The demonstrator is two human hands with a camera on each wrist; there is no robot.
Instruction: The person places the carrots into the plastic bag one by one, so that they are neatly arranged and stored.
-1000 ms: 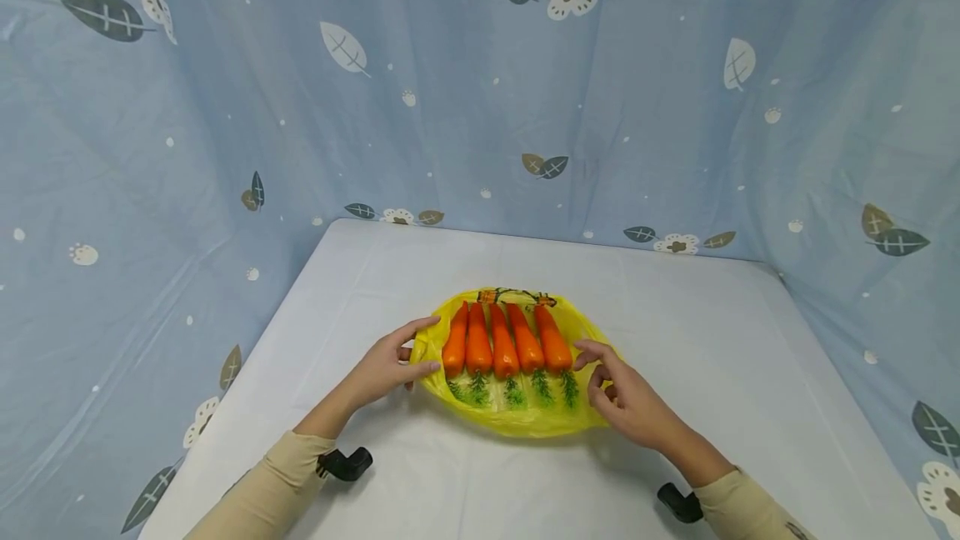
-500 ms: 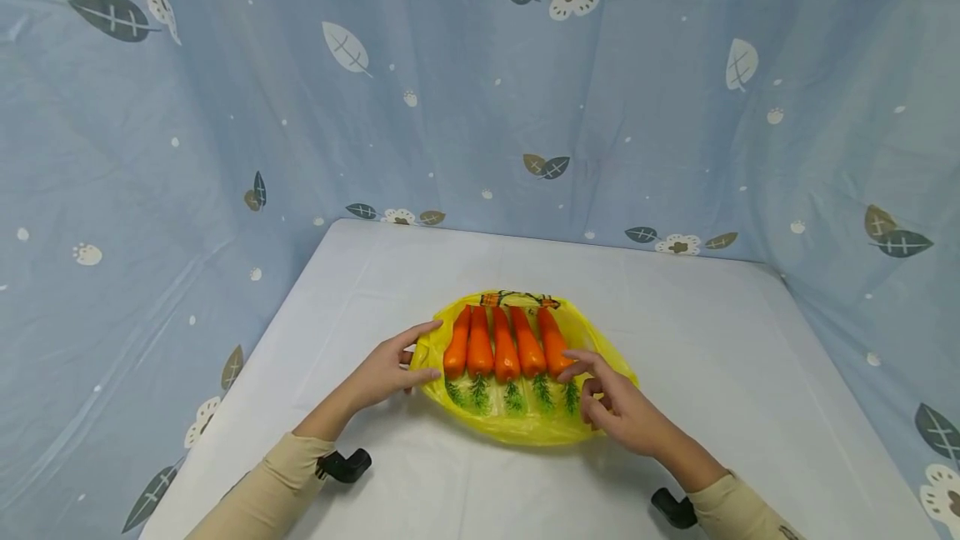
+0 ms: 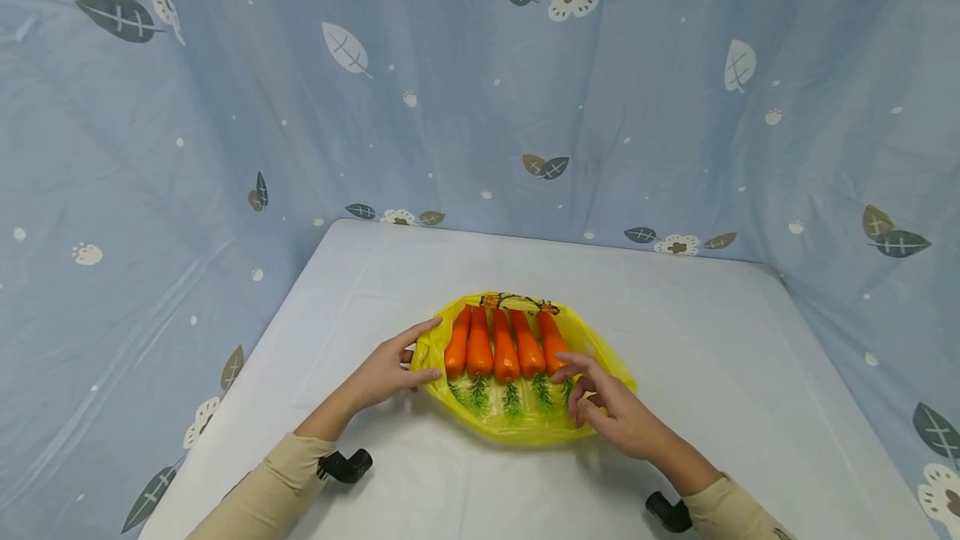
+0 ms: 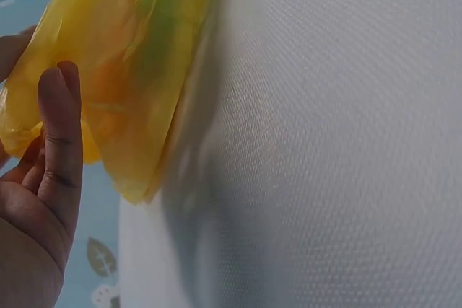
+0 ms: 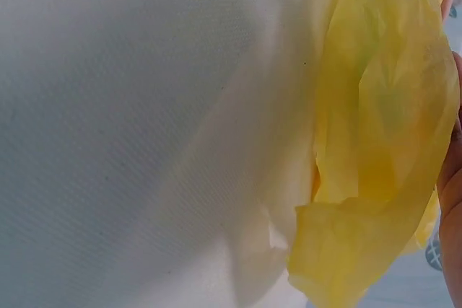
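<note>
Several orange carrots [image 3: 505, 348] with green tops lie side by side in a thin yellow plastic bag [image 3: 480, 432] on the table, tips pointing away. At the bag's left end, my left hand [image 3: 390, 369] grips the plastic, its thumb on the near side. The left wrist view shows that thumb [image 4: 61, 128] against the bag [image 4: 166, 106], with orange and green showing through. My right hand [image 3: 618, 411] hovers over the bag's right side, index fingertip at the lower end of the rightmost carrot and the other fingers bent. In the right wrist view the bag [image 5: 375, 142] covers much of this hand.
A white cloth-covered table [image 3: 360, 290] spreads around the bag. Behind and beside it hangs a blue curtain [image 3: 450, 107] printed with leaves and flowers. Black camera mounts sit at the left wrist [image 3: 345, 465] and the right wrist [image 3: 667, 512].
My right hand has moved left and slightly toward me, from the bag's right edge to the rightmost carrot. The bag has shifted slightly toward me; the left hand keeps its grip.
</note>
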